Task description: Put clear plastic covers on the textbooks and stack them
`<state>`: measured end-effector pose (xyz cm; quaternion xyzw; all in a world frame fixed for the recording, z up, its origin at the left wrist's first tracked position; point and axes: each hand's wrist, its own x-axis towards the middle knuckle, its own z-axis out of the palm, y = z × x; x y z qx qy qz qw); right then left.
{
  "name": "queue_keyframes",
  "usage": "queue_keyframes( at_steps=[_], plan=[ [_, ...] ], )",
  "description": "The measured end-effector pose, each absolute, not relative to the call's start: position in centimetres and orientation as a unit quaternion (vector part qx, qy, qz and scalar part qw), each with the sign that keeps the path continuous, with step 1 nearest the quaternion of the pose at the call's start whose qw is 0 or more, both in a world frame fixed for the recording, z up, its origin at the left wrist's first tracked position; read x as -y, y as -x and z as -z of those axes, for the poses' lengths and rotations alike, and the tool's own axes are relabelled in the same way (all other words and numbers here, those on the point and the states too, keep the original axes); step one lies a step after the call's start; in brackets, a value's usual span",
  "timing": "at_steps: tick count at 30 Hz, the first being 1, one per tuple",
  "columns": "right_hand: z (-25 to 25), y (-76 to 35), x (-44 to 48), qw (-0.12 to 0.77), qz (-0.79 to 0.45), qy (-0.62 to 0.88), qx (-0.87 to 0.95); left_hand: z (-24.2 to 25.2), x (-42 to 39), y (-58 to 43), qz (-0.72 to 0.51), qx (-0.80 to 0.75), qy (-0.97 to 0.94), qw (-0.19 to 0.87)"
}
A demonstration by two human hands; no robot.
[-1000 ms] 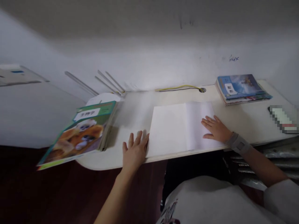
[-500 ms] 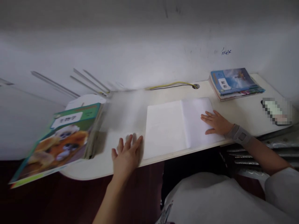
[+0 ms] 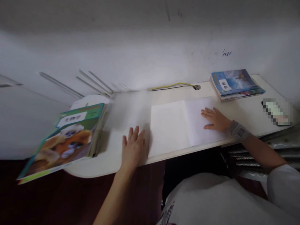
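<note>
A white sheet of paper (image 3: 169, 128) with a crease down it lies along the front of the desk. My right hand (image 3: 217, 119) rests palm down on its right part, fingers spread, a grey band around the wrist. Just left of the sheet, my left hand (image 3: 134, 147) is over the desktop with fingers stretched and somewhat apart, holding nothing. Whether its fingertips touch the surface I cannot tell. Beyond that hand is a greyish patch, and I cannot tell if it is shadow or another sheet.
On the left, a pile of textbooks (image 3: 67, 140) overhangs the edge of the white desk (image 3: 112, 165). Another pile of books (image 3: 236, 82) sits back right, near a blurred-out phone (image 3: 276, 112). A yellow cable (image 3: 173, 85) runs along the wall into a hole.
My left hand has moved slightly forward and to the right. The right hand stays on the paper almost unmoved. The view has shifted a little.
</note>
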<state>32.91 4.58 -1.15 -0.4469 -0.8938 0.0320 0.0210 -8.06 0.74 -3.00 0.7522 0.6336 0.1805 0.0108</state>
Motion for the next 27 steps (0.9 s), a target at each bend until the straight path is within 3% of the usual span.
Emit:
queue_keyframes(
  at_steps=[4, 8, 10, 17, 27],
  plan=[
    [1.7, -32.4, -5.7, 0.009, -0.039, 0.457, 0.888, 2.0, -2.1, 6.0, -0.224, -0.597, -0.767, 0.071],
    [2.1, -32.4, -6.0, -0.002, -0.057, 0.459, 0.887, -1.1, -1.5, 4.7, -0.238, -0.601, -0.763, 0.002],
    [1.9, -32.4, -6.0, -0.006, -0.061, 0.458, 0.887, -1.8, -1.6, 4.4, -0.261, -0.572, -0.778, 0.025],
    [1.5, -32.5, -5.9, -0.018, -0.073, 0.467, 0.881, 3.8, -4.2, 5.1, -0.286, -0.598, -0.718, 0.214],
    [1.1, -33.0, -6.6, -0.021, -0.074, 0.453, 0.888, 5.3, -3.6, 6.3, -0.293, -0.608, -0.713, 0.191]
  ],
)
